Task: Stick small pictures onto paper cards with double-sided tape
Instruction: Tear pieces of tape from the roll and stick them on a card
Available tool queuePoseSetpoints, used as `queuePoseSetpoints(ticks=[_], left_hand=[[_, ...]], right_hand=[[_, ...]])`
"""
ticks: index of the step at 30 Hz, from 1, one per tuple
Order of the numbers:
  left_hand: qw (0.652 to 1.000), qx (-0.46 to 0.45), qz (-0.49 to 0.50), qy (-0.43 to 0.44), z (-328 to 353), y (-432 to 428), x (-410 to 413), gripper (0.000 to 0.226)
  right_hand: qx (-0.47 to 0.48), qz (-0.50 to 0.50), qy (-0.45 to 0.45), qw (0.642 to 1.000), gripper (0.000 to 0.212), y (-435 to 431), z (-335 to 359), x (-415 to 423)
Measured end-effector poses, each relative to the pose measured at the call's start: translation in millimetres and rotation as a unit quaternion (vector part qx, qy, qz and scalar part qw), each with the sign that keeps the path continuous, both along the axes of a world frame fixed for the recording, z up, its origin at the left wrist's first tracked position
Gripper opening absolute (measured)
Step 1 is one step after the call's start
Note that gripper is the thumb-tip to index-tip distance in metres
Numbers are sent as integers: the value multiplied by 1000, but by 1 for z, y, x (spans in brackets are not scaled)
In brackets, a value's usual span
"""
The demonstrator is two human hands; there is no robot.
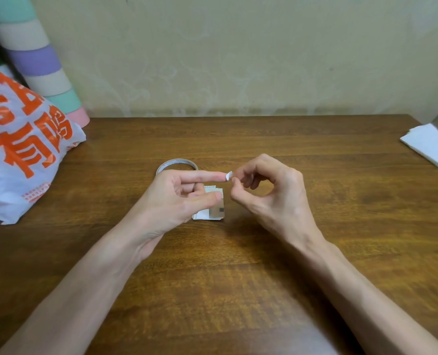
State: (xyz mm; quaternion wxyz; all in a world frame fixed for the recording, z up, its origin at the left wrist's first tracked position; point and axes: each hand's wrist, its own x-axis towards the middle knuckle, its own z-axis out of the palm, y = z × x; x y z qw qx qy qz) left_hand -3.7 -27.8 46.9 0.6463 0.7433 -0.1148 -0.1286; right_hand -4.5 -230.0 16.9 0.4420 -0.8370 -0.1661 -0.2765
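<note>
My left hand (pixel 177 198) hovers over the table with its index finger held straight out to the right. A small white piece of double-sided tape (pixel 228 176) sticks to that fingertip. My right hand (pixel 269 190) faces it, thumb and index finger pinching the edge of the tape piece, the other fingers curled. Below the hands a small stack of pictures and paper cards (pixel 210 213) lies on the wooden table (pixel 238 278), partly hidden by my left thumb. The thin tape roll (pixel 176 162) lies flat just behind my left hand.
A white plastic bag with orange lettering (pixel 20 155) fills the table's left side, with a pastel striped roll (pixel 38 60) leaning on the wall behind it. A stack of white paper (pixel 430 144) lies at the far right edge.
</note>
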Motion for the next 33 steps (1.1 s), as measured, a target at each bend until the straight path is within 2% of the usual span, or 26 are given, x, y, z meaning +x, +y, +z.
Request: queuePoseSetpoints(ticks=[4, 12, 24, 28, 33], left_hand=[[1000, 2, 5, -2, 0, 0, 0, 25], [1000, -5, 11, 2, -1, 0, 0, 28], [1000, 1, -17, 9, 1, 0, -1, 32], [1000, 11, -17, -6, 2, 0, -1, 29], [999, 31, 0, -44, 2, -1, -2, 23]], right_hand=[[30, 19, 26, 999, 7, -1, 1, 1], [-90, -13, -61, 994, 9, -2, -2, 2], [-103, -36, -78, 991, 7, -1, -2, 1], [-67, -24, -42, 997, 10, 1, 1, 0], [34, 13, 64, 997, 8, 0, 3, -1]])
